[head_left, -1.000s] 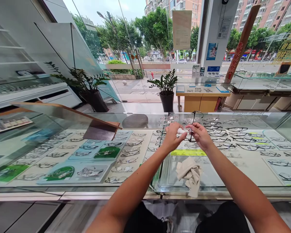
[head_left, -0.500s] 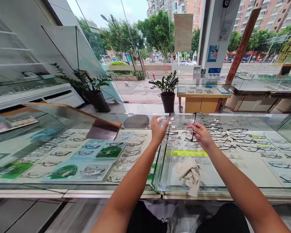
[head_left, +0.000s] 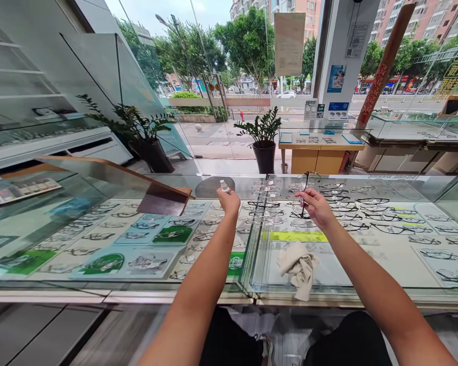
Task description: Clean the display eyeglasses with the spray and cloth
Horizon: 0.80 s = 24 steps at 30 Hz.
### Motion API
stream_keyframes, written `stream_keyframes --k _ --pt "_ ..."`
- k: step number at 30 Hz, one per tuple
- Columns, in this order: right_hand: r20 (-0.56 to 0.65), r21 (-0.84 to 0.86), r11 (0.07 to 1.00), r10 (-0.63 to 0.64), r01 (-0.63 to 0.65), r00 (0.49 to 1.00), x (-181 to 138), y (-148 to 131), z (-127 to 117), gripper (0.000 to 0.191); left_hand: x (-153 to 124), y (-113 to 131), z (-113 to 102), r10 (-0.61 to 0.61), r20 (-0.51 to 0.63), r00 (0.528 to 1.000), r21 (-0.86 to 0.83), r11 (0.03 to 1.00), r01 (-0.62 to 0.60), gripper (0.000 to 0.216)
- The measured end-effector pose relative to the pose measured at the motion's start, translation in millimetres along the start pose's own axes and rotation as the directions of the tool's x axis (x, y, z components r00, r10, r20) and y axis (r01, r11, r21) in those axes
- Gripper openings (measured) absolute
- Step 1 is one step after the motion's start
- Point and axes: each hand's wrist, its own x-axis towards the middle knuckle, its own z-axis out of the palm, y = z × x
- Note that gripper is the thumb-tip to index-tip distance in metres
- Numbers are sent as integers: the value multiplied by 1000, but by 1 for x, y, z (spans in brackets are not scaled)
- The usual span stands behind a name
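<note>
My left hand (head_left: 229, 201) is closed around a small spray bottle (head_left: 224, 185) with a whitish top, held upright above the glass counter. Between the fingers and thumb of my right hand (head_left: 318, 207) is a pair of eyeglasses (head_left: 307, 178) with a dark, thin frame, turned on end. Part of that frame is hidden by my fingers. On the counter below my right hand lies a crumpled beige cloth (head_left: 298, 264). A row of several glasses (head_left: 267, 195) sits between my two hands.
The glass display counter (head_left: 275, 297) holds many eyeglasses. A wooden-edged panel (head_left: 164, 201) stands on its left part, near a dark round mat (head_left: 202, 187). Beyond are potted plants (head_left: 264, 155) and a wooden display table (head_left: 320, 160).
My left hand has moved left with the spray bottle, away from the row of glasses, and the bottle now stands upright. My right hand still holds the eyeglasses in nearly the same place.
</note>
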Motion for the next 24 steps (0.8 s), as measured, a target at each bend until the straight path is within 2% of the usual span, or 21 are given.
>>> stream_keyframes --k 8,17,21,24 --pt "-9 12 1000 -12 12 1000 2 1 0 46 4 -6 2 -4 19 1000 -8 1000 4 39" --pt "-9 11 1000 -18 18 1000 1 -1 1 46 1 -6 1 -40 16 999 31 999 39 33" --pt "-1 18 1000 -11 11 1000 0 -2 2 47 -3 -4 0 -39 2 999 44 998 39 35" --pt "-1 29 1000 -11 11 1000 0 -2 3 48 -7 3 -2 -31 -62 998 59 998 35 42"
